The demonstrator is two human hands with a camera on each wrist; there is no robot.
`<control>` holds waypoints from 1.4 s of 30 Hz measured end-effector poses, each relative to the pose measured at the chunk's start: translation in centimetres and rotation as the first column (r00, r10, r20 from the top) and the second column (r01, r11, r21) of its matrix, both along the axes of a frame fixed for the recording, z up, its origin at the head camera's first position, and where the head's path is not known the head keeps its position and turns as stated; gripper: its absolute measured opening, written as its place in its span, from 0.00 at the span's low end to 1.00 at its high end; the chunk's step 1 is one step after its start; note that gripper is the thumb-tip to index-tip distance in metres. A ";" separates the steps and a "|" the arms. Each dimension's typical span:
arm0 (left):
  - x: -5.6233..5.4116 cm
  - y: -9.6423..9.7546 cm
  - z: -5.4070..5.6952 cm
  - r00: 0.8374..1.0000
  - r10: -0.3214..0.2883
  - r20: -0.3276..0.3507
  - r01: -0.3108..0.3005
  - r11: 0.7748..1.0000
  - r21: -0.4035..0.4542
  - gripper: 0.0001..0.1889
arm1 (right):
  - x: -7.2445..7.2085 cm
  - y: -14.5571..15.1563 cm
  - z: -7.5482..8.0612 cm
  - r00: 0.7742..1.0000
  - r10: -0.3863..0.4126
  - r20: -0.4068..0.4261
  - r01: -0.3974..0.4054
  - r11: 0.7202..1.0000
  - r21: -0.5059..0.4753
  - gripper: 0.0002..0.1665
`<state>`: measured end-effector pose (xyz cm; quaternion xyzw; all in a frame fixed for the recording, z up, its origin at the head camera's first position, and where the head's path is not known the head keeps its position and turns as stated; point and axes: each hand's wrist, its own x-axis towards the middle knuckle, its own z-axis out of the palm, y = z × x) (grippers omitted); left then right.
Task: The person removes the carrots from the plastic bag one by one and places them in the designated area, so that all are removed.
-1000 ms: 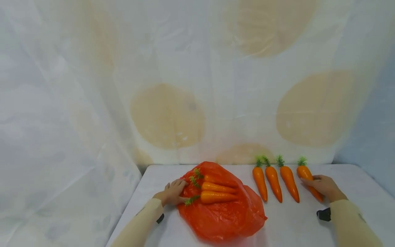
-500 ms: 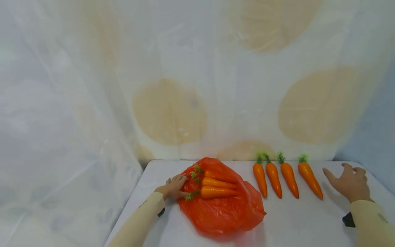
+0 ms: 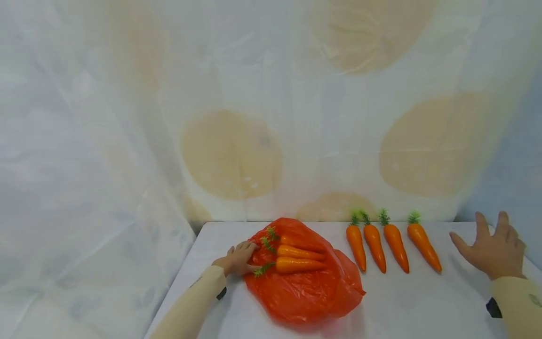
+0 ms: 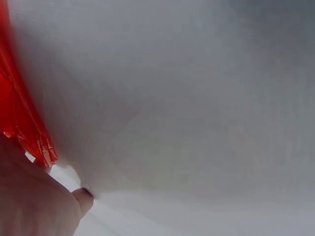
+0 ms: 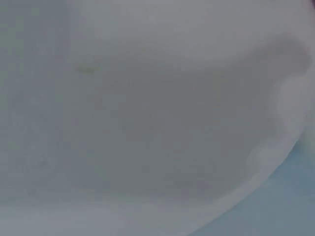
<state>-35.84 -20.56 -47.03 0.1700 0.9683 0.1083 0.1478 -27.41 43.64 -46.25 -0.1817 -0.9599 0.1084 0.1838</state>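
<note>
In the head view my left hand [image 3: 239, 259] holds the near-left edge of a red plastic bag [image 3: 305, 296], thumb and fingers at its rim. The left wrist view shows the bag's edge [image 4: 24, 108] running down to the hand [image 4: 39, 206]. Three orange carrots [image 3: 300, 264] with green tops lie side by side on the bag, tops toward my left hand. My right hand [image 3: 495, 249] hovers over the table's right side, fingers spread, holding nothing. Nearest to it is the rightmost carrot [image 3: 425, 247] of a row. The right wrist view shows only a shadow on the table.
More carrots of the row [image 3: 375, 247] lie between the bag and the rightmost one, tops pointing to the back. The white table [image 3: 398, 306] ends at a pale curtain with tan circles [image 3: 233, 155]. Its right edge borders a bluish sheet [image 3: 516, 188].
My right hand has let go of the rightmost carrot and moved off to the right, its fingers spreading. The left hand and the bag stay where they were.
</note>
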 end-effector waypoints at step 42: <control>-0.4 -0.4 0.0 1.000 -0.019 -0.010 0.019 1.000 -0.008 0.37 | -5.1 -13.7 3.9 0.890 0.457 -0.014 -0.448 0.879 0.164 0.55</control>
